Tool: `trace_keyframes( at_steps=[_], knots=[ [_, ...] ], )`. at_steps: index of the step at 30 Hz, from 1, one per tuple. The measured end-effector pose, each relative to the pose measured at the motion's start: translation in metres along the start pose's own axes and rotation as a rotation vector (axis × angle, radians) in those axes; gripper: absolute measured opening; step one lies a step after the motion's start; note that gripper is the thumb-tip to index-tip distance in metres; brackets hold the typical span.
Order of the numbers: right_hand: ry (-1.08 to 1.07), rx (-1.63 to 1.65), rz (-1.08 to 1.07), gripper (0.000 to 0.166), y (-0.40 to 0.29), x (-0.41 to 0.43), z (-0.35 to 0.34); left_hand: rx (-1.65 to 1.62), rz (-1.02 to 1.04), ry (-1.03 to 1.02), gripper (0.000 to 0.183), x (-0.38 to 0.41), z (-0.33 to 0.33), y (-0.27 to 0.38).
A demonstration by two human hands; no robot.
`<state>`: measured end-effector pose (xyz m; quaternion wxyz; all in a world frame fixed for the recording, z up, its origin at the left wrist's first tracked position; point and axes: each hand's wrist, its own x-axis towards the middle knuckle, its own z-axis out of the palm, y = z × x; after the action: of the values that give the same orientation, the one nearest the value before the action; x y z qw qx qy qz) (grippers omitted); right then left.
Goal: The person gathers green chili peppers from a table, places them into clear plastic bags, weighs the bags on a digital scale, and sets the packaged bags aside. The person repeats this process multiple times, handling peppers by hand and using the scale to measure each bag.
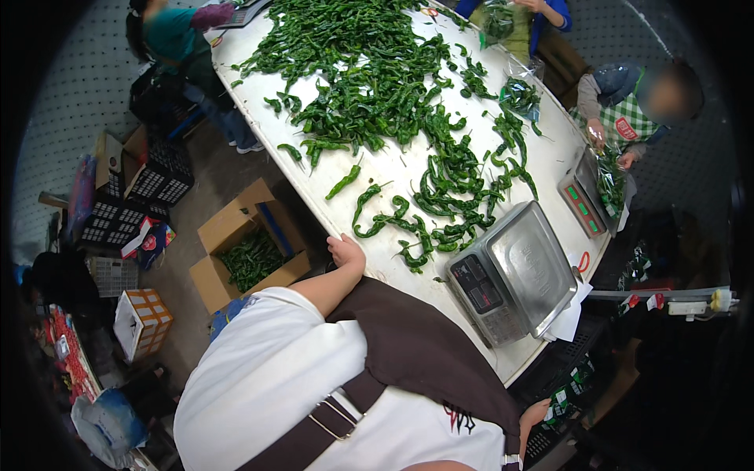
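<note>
My left hand [346, 252] rests at the near edge of the white table [383, 259], with no item visible in it. Low on the right, my right hand [535, 412] is down beside the table corner, at packed bags of green peppers [562, 395] in a black crate; whether its fingers grip a bag is unclear. Long green peppers [365, 112] lie in a large heap on the far part of the table, with loose ones [415, 226] trailing towards me. A digital scale with a bare steel pan [530, 265] stands at the near right corner.
An open cardboard box [212, 282] of peppers stands on the floor at left, near black crates [162, 176]. Across the table, a co-worker handles a bag of peppers [611, 182] at a second scale [580, 203]. Two more people stand at the far end.
</note>
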<state>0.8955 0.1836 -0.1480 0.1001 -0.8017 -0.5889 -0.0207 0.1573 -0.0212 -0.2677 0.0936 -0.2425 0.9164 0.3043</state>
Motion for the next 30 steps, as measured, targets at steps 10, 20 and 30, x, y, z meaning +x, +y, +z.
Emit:
trace_keyframes(
  at_steps=[10,20,30],
  knots=[
    [-0.591,0.681,-0.116,0.017,-0.21,-0.14,0.018,0.103,0.848,-0.139,0.056,0.104,-0.106,0.015],
    [-1.003,-0.132,-0.5,0.035,-0.512,-0.259,0.078,0.354,1.473,-0.245,0.036,0.219,-0.096,0.095],
    [-0.919,-0.368,-0.353,0.042,-0.549,-0.282,0.089,-0.15,1.585,-0.26,0.005,0.342,-0.094,0.267]
  ],
)
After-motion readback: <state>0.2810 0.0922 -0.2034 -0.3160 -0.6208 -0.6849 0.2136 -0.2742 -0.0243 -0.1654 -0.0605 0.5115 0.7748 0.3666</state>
